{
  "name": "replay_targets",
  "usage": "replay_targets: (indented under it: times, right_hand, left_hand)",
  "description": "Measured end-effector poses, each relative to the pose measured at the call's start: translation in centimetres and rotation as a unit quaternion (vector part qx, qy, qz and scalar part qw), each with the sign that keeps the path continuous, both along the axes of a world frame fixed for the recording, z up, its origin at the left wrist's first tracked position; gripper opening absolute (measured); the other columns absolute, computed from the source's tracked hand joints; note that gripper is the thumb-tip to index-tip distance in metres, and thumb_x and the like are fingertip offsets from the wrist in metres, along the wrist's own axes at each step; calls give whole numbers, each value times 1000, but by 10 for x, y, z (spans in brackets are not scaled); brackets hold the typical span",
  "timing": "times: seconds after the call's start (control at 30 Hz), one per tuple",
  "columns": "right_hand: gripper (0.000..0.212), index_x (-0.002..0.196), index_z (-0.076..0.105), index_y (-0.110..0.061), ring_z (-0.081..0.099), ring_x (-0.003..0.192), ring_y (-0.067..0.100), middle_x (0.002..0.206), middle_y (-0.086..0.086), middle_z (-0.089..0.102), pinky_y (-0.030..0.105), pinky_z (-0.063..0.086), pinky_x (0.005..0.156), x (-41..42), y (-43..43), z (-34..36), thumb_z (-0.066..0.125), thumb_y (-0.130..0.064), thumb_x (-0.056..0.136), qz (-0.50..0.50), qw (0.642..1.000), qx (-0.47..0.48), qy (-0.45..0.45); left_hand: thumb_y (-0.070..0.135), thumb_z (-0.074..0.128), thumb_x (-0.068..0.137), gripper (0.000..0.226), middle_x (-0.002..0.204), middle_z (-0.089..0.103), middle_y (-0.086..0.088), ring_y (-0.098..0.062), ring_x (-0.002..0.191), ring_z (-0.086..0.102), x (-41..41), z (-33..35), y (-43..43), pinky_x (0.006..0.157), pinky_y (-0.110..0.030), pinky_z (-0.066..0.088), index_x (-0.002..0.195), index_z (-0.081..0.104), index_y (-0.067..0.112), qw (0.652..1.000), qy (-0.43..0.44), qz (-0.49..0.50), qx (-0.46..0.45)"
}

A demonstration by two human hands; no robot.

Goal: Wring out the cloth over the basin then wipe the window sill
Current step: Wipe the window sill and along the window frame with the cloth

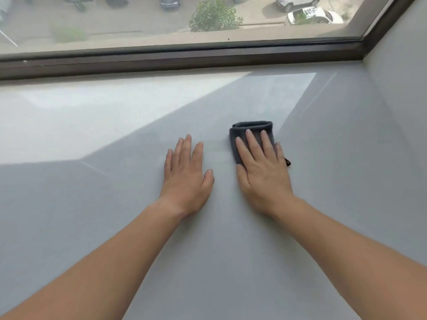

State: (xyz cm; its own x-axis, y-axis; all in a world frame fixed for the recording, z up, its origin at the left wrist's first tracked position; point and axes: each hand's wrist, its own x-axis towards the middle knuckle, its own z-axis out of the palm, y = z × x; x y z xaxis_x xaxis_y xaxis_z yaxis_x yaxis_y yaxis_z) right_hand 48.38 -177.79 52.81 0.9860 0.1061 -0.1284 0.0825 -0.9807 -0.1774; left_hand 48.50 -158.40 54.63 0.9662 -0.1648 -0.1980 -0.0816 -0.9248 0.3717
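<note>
Found the cloth (251, 129) folded into a small dark grey pad, flat on the window sill (92, 204), just right of the frame's centre. Judged it soft, limp and light, probably damp, so likely to bunch or unfold if shoved from one edge alone. Reckoned a flat press across the whole pad the best hold for wiping. For lifting, favoured a pinch at the thick folded edge toward the top of the frame. Noted a small dark loop (287, 162) poking out at the pad's lower right, beside the little finger.

Saw the right grip (261, 172) spread flat on top of the cloth, fingers (250, 140) straight and pressing down, not curled round it. Covered the pad's lower part and left the upper folded edge showing beyond the fingertips. Saw the left grip (187, 179) likewise flat and holding nothing, palm down on bare sill just left of the cloth and apart from it.

Judged the sill smooth and glossy, so expected the pad to slide easily under light pressure. Took the wiping as the step in hand. Saw no basin anywhere in the frame. Placed the dark window frame (184, 58) across the upper part, well apart from the cloth, and a pale side wall (404, 88) at the right edge.
</note>
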Motion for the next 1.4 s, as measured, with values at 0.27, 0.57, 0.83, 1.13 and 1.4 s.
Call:
replay_targets:
  times: [0.27, 0.57, 0.83, 1.13, 1.4]
  right_hand:
    - [60, 160, 6, -31, -10, 154, 22, 169, -7, -4, 49, -3, 124, 115, -85, 5, 22, -41, 103, -87, 996, 3, 18]
    - [59, 159, 9, -33, -6, 155, 21, 169, -9, 1, 49, -4, 124, 173, -65, 2, 25, -42, 103, 104, 995, -1, -6]
    - [61, 160, 7, -29, -9, 154, 25, 169, -6, -3, 51, -5, 124, 191, -89, 2, 24, -38, 102, -83, 996, 14, 2]
    - [61, 160, 11, -30, -3, 155, 22, 169, -6, 2, 49, 0, 125, 190, -165, -1, 25, -40, 101, -76, 997, -1, -6]
    - [64, 159, 18, -30, 0, 155, 26, 168, -5, 9, 52, 2, 124, 89, -86, -2, 28, -39, 96, 45, 998, 35, -20]
  left_hand:
    - [43, 32, 101, 69, 165, -20, -2, -15, 149, -26, 57, 2, -39, 121, -38, -16, 157, -1, 20, 999, 25, 29, 8]
    - [49, 29, 100, 75, 163, -25, -7, -20, 147, -30, 88, -8, -76, 120, -40, -17, 157, -8, 18, 998, 36, 24, 53]
    - [57, 5, 86, 81, 160, -33, -4, -17, 144, -37, 90, -13, -80, 118, -40, -21, 155, -18, 20, 994, 54, 29, 88]
    - [61, -5, 76, 89, 161, -32, -3, -16, 144, -36, 90, -14, -80, 118, -38, -22, 155, -18, 22, 994, 44, 23, 100]
    - [55, 8, 84, 83, 162, -29, -6, -18, 146, -32, 89, -15, -83, 119, -40, -20, 156, -15, 20, 992, 46, 22, 114]
